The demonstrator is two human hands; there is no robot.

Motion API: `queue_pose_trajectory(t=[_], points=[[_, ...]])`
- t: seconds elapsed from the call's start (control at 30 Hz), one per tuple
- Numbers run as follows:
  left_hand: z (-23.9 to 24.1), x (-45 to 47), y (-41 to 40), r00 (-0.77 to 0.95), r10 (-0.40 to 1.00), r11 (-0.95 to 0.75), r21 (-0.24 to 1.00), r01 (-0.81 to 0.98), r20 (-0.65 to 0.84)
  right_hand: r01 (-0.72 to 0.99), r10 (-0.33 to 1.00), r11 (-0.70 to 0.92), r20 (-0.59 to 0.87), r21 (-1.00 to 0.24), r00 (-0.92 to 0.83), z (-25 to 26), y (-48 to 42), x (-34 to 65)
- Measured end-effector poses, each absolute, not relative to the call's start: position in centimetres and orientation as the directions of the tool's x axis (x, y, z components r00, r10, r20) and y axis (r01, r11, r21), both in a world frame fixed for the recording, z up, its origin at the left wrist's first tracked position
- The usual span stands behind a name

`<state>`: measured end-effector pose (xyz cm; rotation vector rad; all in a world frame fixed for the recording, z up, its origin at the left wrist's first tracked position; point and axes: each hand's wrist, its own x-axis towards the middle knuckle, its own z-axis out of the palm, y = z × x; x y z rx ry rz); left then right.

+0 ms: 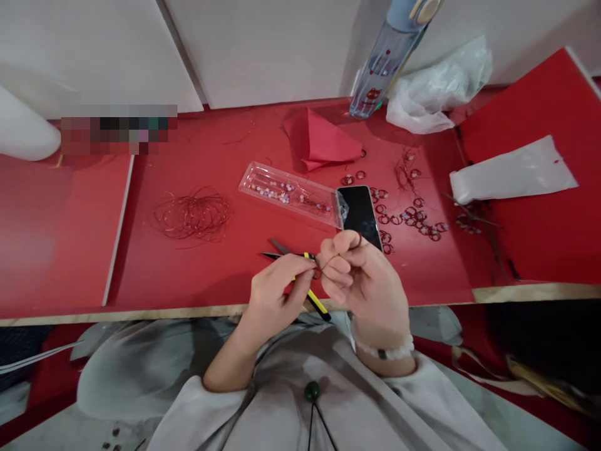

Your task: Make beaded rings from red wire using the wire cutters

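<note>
My left hand pinches a small dark red ring of thin wire between thumb and fingertips. From it a fine strand runs up into my right hand, whose curled fingers grip the wire close beside the left. Under both hands lies an open cutting tool with black and yellow handles, partly hidden. Beyond them is a clear plastic tray holding small pale beads and some red wire. A black phone rests against the tray's right end, just past my right hand.
A loose coil of red wire lies left. Several finished-looking beaded rings are scattered right of the phone. Behind stand folded red paper, a blue bottle and a white plastic bag. The table's wooden edge runs before me.
</note>
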<state>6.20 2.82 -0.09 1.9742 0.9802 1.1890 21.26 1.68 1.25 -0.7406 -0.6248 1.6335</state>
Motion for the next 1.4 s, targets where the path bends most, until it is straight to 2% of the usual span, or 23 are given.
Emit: queue_pose_trajectory(t=[0.07, 0.13, 0.27, 0.33, 0.4, 0.43, 0.5, 0.53, 0.6, 0.83, 0.97, 1.1, 1.2, 1.4], points=[[0.2, 6.1, 2.8, 0.316, 0.848, -0.508, 0.824, 0.252, 0.426, -0.656, 0.957, -0.288, -0.186, -0.698, -0.222, 1.7, 2.8, 21.9], [0.3, 6.0, 2.6, 0.294, 0.878, -0.449, 0.863, 0.23, 0.378, -0.625, 0.945, -0.322, -0.2, -0.711, -0.259, 1.6, 3.4, 22.3], [0.0, 5.8, 2.3, 0.178, 0.965, -0.215, 0.971, 0.107, 0.194, -0.504, 0.977, -0.179, -0.093, -0.845, -0.192, 0.6, 2.0, 22.7], [-0.1, 5.7, 2.2, 0.145, 0.985, -0.095, 0.995, 0.042, 0.088, -0.331, 0.996, -0.035, -0.004, -0.943, -0.092, 0.3, 0.3, 22.9], [0.0, 5.6, 2.3, 0.153, 0.988, -0.015, 1.0, 0.021, 0.012, -0.007, 0.992, 0.128, 0.128, -0.992, 0.024, 0.4, -1.1, 23.3], [0.0, 5.6, 2.3, 0.167, 0.986, 0.012, 1.0, 0.02, -0.015, 0.152, 0.966, 0.241, 0.251, -0.959, 0.053, 0.5, -1.5, 23.6], [0.3, 5.6, 2.5, 0.201, 0.978, 0.046, 0.999, 0.014, -0.048, 0.412, 0.833, 0.51, 0.554, -0.755, -0.015, 0.9, -1.5, 24.0], [0.5, 5.7, 2.5, 0.221, 0.974, 0.058, 0.998, 0.012, -0.059, 0.512, 0.759, 0.59, 0.645, -0.624, -0.088, 1.0, -1.1, 24.3], [0.8, 5.8, 2.6, 0.253, 0.965, 0.07, 0.997, 0.014, -0.071, 0.625, 0.681, 0.65, 0.696, -0.432, -0.227, 1.1, 0.0, 24.6], [1.5, 5.9, 2.2, 0.299, 0.953, 0.019, 0.995, 0.094, -0.047, 0.531, 0.56, 0.799, 0.669, -0.282, -0.488, -0.2, 2.4, 25.5], [1.3, 6.0, 1.7, 0.296, 0.954, -0.112, 0.976, 0.188, 0.052, 0.585, 0.551, 0.776, 0.706, -0.237, -0.444, -0.4, 2.0, 25.3], [1.4, 6.1, 1.0, 0.293, 0.933, -0.306, 0.892, 0.334, 0.21, 0.637, 0.599, 0.721, 0.708, -0.274, -0.374, 0.0, 1.3, 24.8], [1.5, 6.2, 0.4, 0.313, 0.896, -0.426, 0.809, 0.405, 0.315, 0.616, 0.647, 0.7, 0.686, -0.361, -0.334, 0.6, 0.9, 24.6], [1.5, 6.3, -0.6, 0.352, 0.826, -0.564, 0.661, 0.496, 0.441, 0.606, 0.755, 0.619, 0.592, -0.5, -0.282, 1.7, -0.2, 24.3]])
